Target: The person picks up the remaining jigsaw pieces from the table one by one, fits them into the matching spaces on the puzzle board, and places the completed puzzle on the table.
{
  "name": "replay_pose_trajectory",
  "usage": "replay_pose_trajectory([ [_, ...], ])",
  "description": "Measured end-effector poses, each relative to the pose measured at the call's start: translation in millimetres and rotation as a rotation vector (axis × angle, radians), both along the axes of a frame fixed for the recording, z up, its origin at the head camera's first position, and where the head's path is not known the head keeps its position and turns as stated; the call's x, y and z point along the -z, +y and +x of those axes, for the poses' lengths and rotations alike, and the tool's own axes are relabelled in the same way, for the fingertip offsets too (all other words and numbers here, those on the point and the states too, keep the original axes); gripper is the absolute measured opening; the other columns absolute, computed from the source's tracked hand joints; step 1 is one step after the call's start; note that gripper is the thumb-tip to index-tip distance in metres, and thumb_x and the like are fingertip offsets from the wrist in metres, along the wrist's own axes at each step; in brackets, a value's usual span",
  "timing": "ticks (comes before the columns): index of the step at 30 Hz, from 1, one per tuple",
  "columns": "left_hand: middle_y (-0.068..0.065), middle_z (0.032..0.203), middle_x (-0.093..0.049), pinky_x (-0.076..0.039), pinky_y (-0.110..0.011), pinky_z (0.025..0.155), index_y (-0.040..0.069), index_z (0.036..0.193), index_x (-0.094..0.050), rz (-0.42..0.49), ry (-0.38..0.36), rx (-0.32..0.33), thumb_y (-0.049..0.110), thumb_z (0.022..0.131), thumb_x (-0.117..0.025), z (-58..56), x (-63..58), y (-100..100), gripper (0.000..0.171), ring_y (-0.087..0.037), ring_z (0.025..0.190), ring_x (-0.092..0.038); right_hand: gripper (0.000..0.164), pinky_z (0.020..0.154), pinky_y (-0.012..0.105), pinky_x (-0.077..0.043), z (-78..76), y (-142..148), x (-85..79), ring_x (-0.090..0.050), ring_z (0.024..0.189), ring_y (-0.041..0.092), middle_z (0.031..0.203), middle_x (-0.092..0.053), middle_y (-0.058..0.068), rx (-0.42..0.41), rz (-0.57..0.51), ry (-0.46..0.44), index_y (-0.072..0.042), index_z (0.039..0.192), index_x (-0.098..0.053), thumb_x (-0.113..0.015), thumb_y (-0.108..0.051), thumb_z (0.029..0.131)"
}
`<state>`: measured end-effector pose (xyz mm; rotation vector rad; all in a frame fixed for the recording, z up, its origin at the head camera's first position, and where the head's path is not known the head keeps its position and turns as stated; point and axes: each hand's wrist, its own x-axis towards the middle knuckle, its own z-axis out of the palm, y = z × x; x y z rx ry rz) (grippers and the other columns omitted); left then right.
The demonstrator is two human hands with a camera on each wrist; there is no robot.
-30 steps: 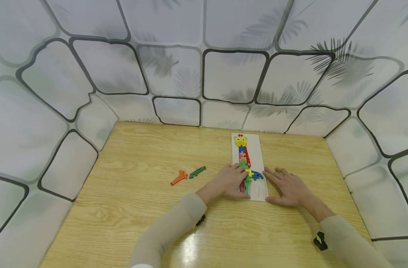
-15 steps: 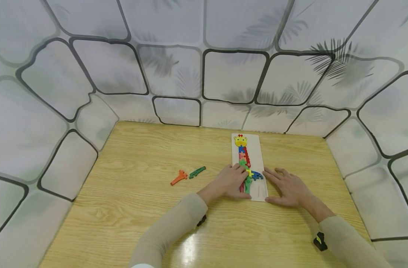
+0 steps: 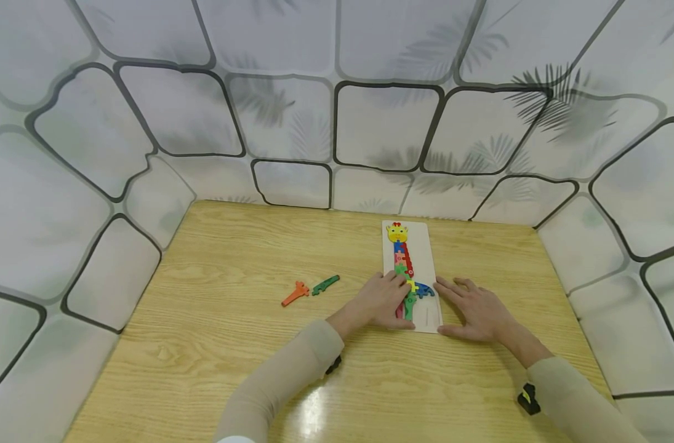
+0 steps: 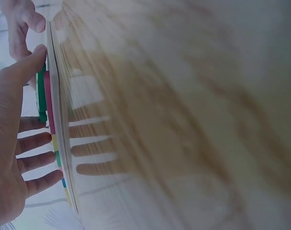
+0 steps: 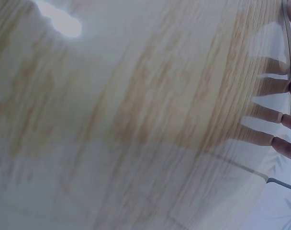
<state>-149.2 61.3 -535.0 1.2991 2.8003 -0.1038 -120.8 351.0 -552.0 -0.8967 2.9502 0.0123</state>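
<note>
Yellow giraffe head (image 3: 397, 232), at the far end of a coloured jigsaw neck (image 3: 400, 258), with a red strip (image 3: 407, 258) along its right side. Set on a pale oblong board (image 3: 423, 252), lying flat right of centre on a wood-grain table (image 3: 204, 351). Blue piece (image 3: 423, 290), jutting right across the board; green piece (image 3: 410, 306), towards the near end.

Left hand (image 3: 377, 299): laid over the left side of the board, fingers extended and apart, thumb towards the near edge, part of the jigsaw hidden beneath.

Right hand (image 3: 474, 309): palm down, fingers spread apart, thumb and forefinger tips at the board's right edge; whether they press it, cannot tell.

Loose items, two, well left of the board: orange piece (image 3: 296, 293) and, just right and slightly farther, dark green piece (image 3: 326, 285).

Beige sleeves (image 3: 281, 381), two; black wrist fitting (image 3: 529, 399) at the right cuff.

Backdrop (image 3: 292, 123): pale, stone-outline pattern with grey fronds
</note>
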Motion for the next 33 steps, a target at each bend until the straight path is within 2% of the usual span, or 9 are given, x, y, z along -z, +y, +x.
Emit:
replay_pose_trajectory([
  [11, -0.001, 0.147, -0.057, -0.053, -0.032, 0.096, 0.019, 0.146, -0.057, -0.015, 0.033, 0.000, 0.087, 0.090, -0.049, 1.2, -1.4, 0.9, 0.089, -0.018, 0.126, -0.055, 0.100, 0.098, 0.064, -0.056, 0.5, -1.0, -1.9, -0.051, 0.144, 0.042, 0.169, -0.044, 0.003, -0.002, 0.005, 0.000, -0.022, 0.164, -0.040, -0.061, -0.083, 0.086],
  [26, -0.002, 0.152, -0.054, -0.053, -0.035, 0.102, 0.019, 0.152, -0.053, -0.023, 0.004, -0.003, 0.087, 0.090, -0.048, 2.0, -1.7, 0.0, 0.092, -0.020, 0.130, -0.053, 0.100, 0.098, 0.064, -0.056, 1.0, -0.4, -1.2, -0.051, 0.143, 0.041, 0.169, -0.044, 0.003, -0.001, 0.009, -0.003, -0.023, 0.164, -0.040, -0.060, -0.083, 0.086],
  [33, -0.002, 0.153, -0.054, -0.053, -0.035, 0.101, 0.019, 0.152, -0.053, -0.031, 0.013, -0.005, 0.088, 0.090, -0.047, 2.2, -2.8, -0.1, 0.093, -0.020, 0.130, -0.054, 0.100, 0.098, 0.064, -0.056, -0.2, 0.1, 0.4, -0.051, 0.144, 0.041, 0.169, -0.043, 0.002, -0.005, 0.006, 0.002, -0.023, 0.164, -0.039, -0.060, -0.082, 0.087],
])
